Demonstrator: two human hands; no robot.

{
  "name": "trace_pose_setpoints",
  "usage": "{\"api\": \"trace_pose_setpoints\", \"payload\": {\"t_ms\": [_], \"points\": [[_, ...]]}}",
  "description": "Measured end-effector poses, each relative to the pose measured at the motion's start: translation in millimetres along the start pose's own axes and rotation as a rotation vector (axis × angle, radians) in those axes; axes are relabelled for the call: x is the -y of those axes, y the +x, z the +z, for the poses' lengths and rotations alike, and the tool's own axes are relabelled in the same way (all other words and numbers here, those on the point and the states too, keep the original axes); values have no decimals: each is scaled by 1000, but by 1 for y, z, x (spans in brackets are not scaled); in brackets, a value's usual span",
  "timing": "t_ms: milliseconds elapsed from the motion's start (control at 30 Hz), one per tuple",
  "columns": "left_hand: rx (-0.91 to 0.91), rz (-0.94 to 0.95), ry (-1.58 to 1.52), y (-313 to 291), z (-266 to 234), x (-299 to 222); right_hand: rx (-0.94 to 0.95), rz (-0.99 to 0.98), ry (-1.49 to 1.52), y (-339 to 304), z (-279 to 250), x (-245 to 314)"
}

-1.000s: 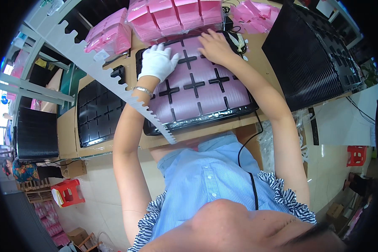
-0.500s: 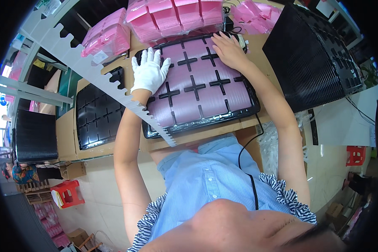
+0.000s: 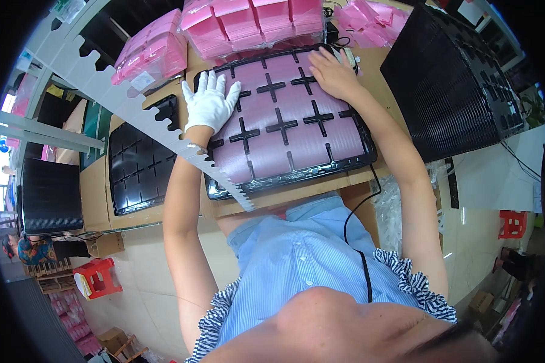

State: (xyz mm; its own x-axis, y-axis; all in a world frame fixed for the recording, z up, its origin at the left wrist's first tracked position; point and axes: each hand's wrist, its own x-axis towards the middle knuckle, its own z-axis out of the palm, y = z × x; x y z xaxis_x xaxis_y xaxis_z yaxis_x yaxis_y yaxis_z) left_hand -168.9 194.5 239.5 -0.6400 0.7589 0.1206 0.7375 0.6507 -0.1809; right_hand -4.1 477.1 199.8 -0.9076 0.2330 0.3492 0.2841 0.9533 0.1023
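A black plastic tray (image 3: 303,176) lies on the cardboard-topped table before me. Pinkish-purple foam sheet (image 3: 266,152) fills its compartments, and black cross-shaped dividers (image 3: 281,126) show between the pads. My left hand (image 3: 210,104), in a white glove, rests spread and flat on the tray's far left edge, partly over the foam. At the far right corner lies my bare right hand (image 3: 334,74), its fingers stretched over the rim and the foam edge. Neither hand grips anything that I can see.
A grey notched strip (image 3: 130,109) crosses the view at left. Another black tray (image 3: 140,163) lies left. Bagged pink foam pads (image 3: 254,25) stand behind; a tall stack of black trays (image 3: 439,91) stands right. A black cable (image 3: 346,227) hangs down my front.
My left hand has slid slightly left, toward the tray's rim. My right hand has shifted a little to the right along the far corner. The tray stays about where it was.
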Motion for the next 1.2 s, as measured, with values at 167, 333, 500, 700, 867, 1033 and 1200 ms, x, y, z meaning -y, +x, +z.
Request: {"api": "trace_pose_setpoints", "payload": {"t_ms": [167,333,500,700,867,1033,1200], "points": [[-1,-8,103,2,-6,8,-72,2,-12,2,0,1],[-63,25,27,3,6,17,-15,56,-85,8,-16,4],[-289,186,-92,14,-3,0,25,-52,108,8,-25,14],[-78,585,-300,2,17,-11,297,-233,361,-18,-43,36],[-83,710,-199,-69,2,-9,323,-393,444,-83,-82,40],[10,804,-179,-125,-40,4,402,-518,410,-125,-116,35],[171,722,-296,-169,-60,34,442,-338,541,-167,-153,15]]}}
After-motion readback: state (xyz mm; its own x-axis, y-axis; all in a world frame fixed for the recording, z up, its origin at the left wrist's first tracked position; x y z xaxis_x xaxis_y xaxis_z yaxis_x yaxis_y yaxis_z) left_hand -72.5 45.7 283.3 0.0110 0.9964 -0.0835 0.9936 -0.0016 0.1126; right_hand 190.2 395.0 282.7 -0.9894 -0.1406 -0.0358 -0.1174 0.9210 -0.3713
